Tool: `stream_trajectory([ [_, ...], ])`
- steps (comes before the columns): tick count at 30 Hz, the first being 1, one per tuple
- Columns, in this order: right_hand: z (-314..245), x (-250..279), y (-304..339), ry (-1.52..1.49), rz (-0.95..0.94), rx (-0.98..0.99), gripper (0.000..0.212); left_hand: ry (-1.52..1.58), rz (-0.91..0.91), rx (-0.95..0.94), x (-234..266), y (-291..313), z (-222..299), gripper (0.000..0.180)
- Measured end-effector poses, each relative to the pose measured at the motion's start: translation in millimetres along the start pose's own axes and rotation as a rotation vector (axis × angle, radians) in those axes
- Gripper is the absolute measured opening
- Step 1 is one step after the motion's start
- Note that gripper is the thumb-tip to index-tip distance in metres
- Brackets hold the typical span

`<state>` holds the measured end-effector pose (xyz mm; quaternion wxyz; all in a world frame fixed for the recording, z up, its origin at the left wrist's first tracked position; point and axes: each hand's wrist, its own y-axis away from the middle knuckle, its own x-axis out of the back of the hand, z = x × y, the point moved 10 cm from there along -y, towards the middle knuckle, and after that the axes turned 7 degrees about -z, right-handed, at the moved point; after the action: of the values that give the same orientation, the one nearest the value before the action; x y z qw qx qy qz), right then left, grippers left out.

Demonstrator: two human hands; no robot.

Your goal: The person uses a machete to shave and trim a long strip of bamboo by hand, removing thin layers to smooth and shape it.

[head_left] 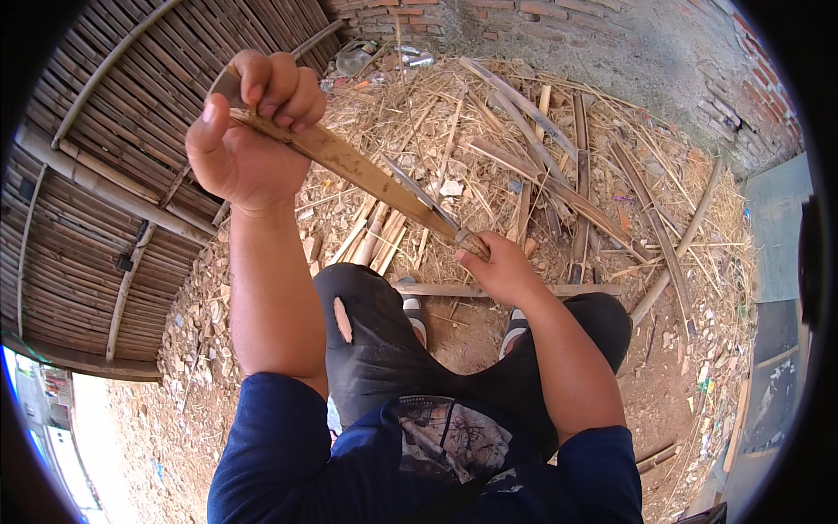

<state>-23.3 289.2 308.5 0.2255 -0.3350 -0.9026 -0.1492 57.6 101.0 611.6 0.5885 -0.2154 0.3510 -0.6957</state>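
My left hand (253, 144) is raised at the upper left, its fingers curled over the upper end of a split bamboo strip (358, 170). The strip slants down to the right across the middle of the view. My right hand (506, 269) is closed round the handle of a knife (421, 194) in front of my right knee. The blade points up and left, lying against the strip near its lower end. Whether my right fingers also touch the strip is hidden.
Split bamboo pieces (580, 201) lie crossed on the littered ground ahead. More cut strips (371, 231) lie before my left knee. A bamboo-slat wall (113, 157) stands at left, a brick and plaster wall (594, 52) behind. A bamboo pole (532, 290) crosses by my feet.
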Motion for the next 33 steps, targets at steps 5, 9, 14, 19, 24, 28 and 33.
stream_trajectory([
  [5,57,-25,-19,0.184,0.048,-0.069,0.046,0.026,-0.041,0.01,0,-6,-3,0.04],
  [9,59,-38,-26,0.215,-0.013,-0.12,0.05,-0.057,0.03,0.028,9,11,-17,0.04],
  [14,25,-36,-17,0.096,-0.11,-0.135,0.051,-0.029,0.093,0.001,30,17,-14,0.035],
  [19,93,-61,-30,0.308,-0.127,-0.242,0.05,-0.048,0.251,0.019,64,26,-13,0.034],
  [24,82,-57,-30,0.313,-0.147,-0.223,0.052,-0.022,0.285,0.021,67,35,-6,0.035],
  [28,98,-58,-34,0.145,-0.126,-0.234,0.054,-0.034,0.312,0.008,69,35,-7,0.037],
  [33,106,-69,-28,-0.214,-0.281,-0.443,0.055,-0.062,0.308,0.007,70,38,-6,0.04],
])
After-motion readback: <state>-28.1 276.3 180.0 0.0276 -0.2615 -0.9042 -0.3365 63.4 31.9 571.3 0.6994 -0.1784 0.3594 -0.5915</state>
